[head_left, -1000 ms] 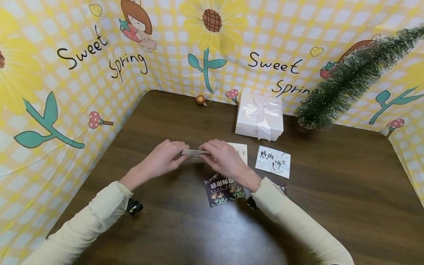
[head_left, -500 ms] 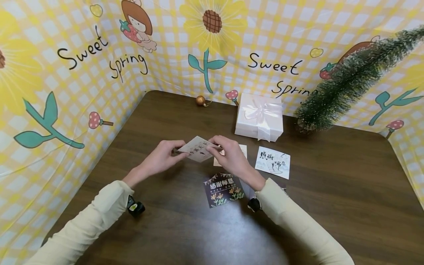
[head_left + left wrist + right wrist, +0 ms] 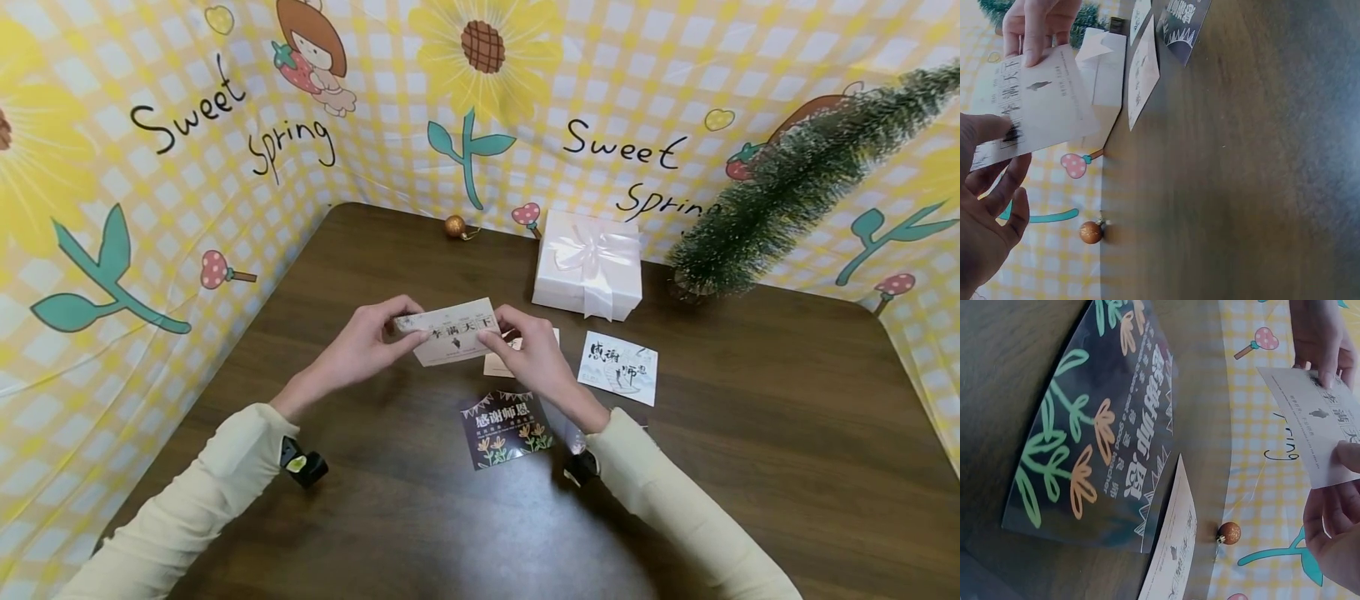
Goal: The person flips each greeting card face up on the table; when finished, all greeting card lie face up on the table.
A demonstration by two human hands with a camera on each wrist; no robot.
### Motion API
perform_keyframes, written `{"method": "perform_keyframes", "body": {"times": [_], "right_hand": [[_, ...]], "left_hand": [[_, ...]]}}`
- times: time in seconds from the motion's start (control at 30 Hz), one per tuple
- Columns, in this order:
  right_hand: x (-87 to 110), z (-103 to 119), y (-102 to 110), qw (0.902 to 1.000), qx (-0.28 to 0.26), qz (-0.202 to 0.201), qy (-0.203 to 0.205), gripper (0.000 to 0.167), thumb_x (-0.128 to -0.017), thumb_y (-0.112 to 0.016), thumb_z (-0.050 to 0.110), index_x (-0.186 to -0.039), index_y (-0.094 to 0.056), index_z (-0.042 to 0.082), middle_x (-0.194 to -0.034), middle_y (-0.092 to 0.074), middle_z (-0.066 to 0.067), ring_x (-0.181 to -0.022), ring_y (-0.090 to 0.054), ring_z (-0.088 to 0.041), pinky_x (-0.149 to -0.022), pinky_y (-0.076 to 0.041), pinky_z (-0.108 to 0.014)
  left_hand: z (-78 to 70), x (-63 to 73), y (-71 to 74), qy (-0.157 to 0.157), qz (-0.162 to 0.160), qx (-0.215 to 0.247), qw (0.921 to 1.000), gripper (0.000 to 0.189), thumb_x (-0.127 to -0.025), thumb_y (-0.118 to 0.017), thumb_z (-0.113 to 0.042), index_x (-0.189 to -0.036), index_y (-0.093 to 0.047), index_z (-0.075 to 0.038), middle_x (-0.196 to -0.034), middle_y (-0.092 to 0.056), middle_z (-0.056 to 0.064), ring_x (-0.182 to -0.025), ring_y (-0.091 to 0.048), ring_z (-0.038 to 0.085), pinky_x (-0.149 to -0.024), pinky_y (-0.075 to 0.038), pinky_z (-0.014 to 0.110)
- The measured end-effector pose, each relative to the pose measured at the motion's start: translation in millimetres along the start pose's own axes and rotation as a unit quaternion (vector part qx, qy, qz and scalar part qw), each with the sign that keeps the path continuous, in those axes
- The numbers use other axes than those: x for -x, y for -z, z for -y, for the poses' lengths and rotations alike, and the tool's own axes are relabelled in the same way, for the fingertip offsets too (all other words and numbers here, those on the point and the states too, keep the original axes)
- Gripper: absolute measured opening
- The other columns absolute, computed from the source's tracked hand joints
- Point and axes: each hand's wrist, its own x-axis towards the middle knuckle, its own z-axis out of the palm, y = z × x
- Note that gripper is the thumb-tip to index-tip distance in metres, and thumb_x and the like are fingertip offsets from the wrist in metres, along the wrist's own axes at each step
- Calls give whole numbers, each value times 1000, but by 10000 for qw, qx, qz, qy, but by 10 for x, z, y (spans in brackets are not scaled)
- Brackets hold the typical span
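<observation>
Between both hands a cream greeting card (image 3: 459, 337) with black Chinese characters is held up off the table, its printed face tilted toward the head camera. My left hand (image 3: 371, 337) pinches its left end, thumb on the printed face and fingers behind. At the right end my right hand (image 3: 528, 346) pinches it the same way. In the right wrist view the card (image 3: 1310, 425) spans the space between the two hands. Under and beside the right hand, a similar cream card (image 3: 501, 365) lies partly hidden. A dark card with drawn flowers (image 3: 508, 432) lies nearer the front.
A white card (image 3: 618, 368) lies to the right, and another card (image 3: 574, 437) is mostly covered by the right wrist. Farther back stand a white gift box (image 3: 588, 265) with a ribbon bow and a small frosted tree (image 3: 750, 208). An orange bauble (image 3: 455, 227) sits at the back edge.
The held card has turned from nearly edge-on to showing its printed face. Both hands have shifted slightly, still gripping it. The cards on the table stay where they were.
</observation>
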Motion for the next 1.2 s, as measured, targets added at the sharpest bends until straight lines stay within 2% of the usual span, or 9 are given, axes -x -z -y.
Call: {"method": "perform_keyframes", "body": {"times": [0.13, 0.23, 0.4, 0.6, 0.73, 0.83, 0.93, 1.03, 1.2], "right_hand": [[-11, 11, 0, 9996, -155, -139, -196, 7, -91, -69, 11, -94, -67, 5, -88, -73, -8, -76, -65, -18, -72, -53, -39], [-24, 15, -3, 9992, -186, -179, -292, 7, -91, -68, 11, -93, -67, 5, -88, -73, -9, -76, -66, -19, -73, -53, -37], [-33, 5, 0, 9984, -326, -47, -470, 13, -91, -69, 14, -99, -66, 5, -92, -74, -9, -80, -67, -21, -76, -53, -37], [-16, -23, 30, 9960, -417, 119, -778, 37, -87, -75, 18, -118, -58, 7, -102, -73, -9, -87, -68, -22, -79, -54, -36], [-17, -31, 27, 9959, -257, 225, -832, 25, -87, -75, 16, -106, -64, 5, -95, -73, -9, -82, -68, -21, -74, -54, -31], [-38, -27, 14, 9965, -75, 257, -788, 13, -87, -74, 14, -94, -68, 5, -86, -72, -7, -77, -67, -20, -68, -53, -28], [-81, -19, -5, 9964, 143, 295, -780, 11, -86, -74, 15, -88, -67, 7, -81, -71, -4, -77, -67, -18, -67, -50, -27], [-138, -9, -34, 9941, 403, 423, -913, 16, -85, -74, 16, -81, -62, 8, -79, -68, -3, -78, -66, -16, -67, -48, -26], [-225, -5, -125, 9814, 905, 1044, -1335, 19, -84, -76, 16, -79, -61, 7, -79, -70, -5, -69, -62, -14, -63, -46, -25]], "left_hand": [[38, 30, -45, 354, -111, 295, 9989, 39, -85, -76, -8, -117, -55, -2, -96, -70, 10, -76, -60, 18, -66, -44, 25], [56, 52, -87, 499, -52, 553, 9972, 40, -85, -75, -6, -118, -53, 0, -99, -73, 15, -81, -67, 21, -67, -48, 23], [36, 58, -86, 438, -42, 560, 9975, 28, -87, -70, 1, -112, -60, 7, -96, -72, 20, -76, -67, 20, -62, -50, 22], [-30, 35, 19, 274, 104, 340, 9990, 27, -88, -69, 1, -114, -63, 7, -96, -71, 18, -72, -63, 19, -61, -49, 23], [-54, 22, 65, 282, 230, 268, 9990, 25, -89, -68, -1, -113, -63, 4, -93, -71, 14, -71, -60, 16, -60, -47, 23], [-56, 20, 73, 340, 145, 262, 9990, 21, -91, -67, -3, -109, -60, 3, -88, -69, 11, -70, -57, 15, -60, -44, 22], [-48, 28, 64, 592, -34, 250, 9979, 18, -91, -67, -4, -104, -55, 2, -83, -65, 10, -69, -53, 15, -60, -40, 21], [-9, 48, 36, 1042, -105, 184, 9943, 19, -91, -67, -4, -101, -53, 2, -81, -61, 11, -69, -51, 16, -61, -39, 21], [94, 126, -36, 1860, 103, -14, 9825, 20, -89, -68, -8, -97, -53, 3, -84, -62, 14, -70, -56, 17, -59, -42, 24]]}}
